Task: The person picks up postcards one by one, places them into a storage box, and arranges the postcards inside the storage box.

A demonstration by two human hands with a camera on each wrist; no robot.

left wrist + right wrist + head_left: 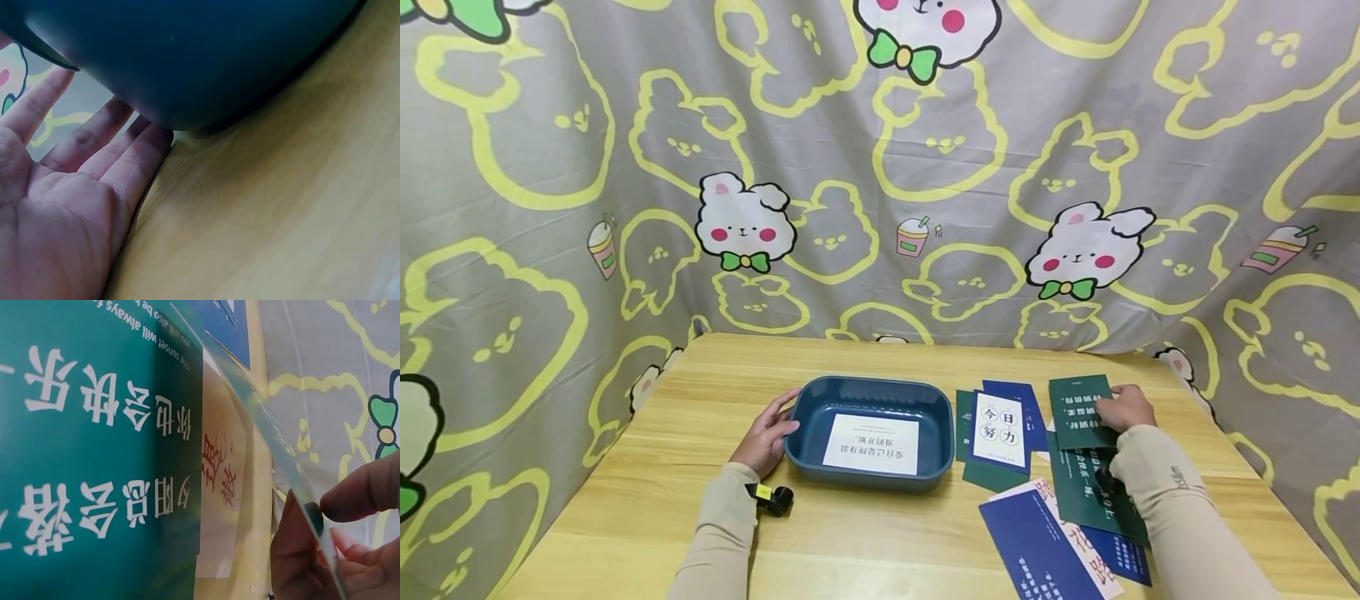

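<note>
A dark blue plastic basin (871,477) sits on the wooden table, with a white card (872,444) lying inside it. My left hand (763,435) rests against the basin's left end. In the left wrist view its nearly straight fingers (134,156) touch the basin's outer wall (187,69). On the right, my right hand (1126,408) pinches a dark green card (1078,412) with white lettering between thumb and fingers. The right wrist view shows this card edge-on, tilted up above another green card (112,456) that lies below.
Left of the held card, a white card with a blue border (1000,429) lies over blue and green cards. Nearer me, a blue card (1037,542) overlaps a pale card with red lettering (1086,546). A patterned grey curtain (850,167) hangs behind the table.
</note>
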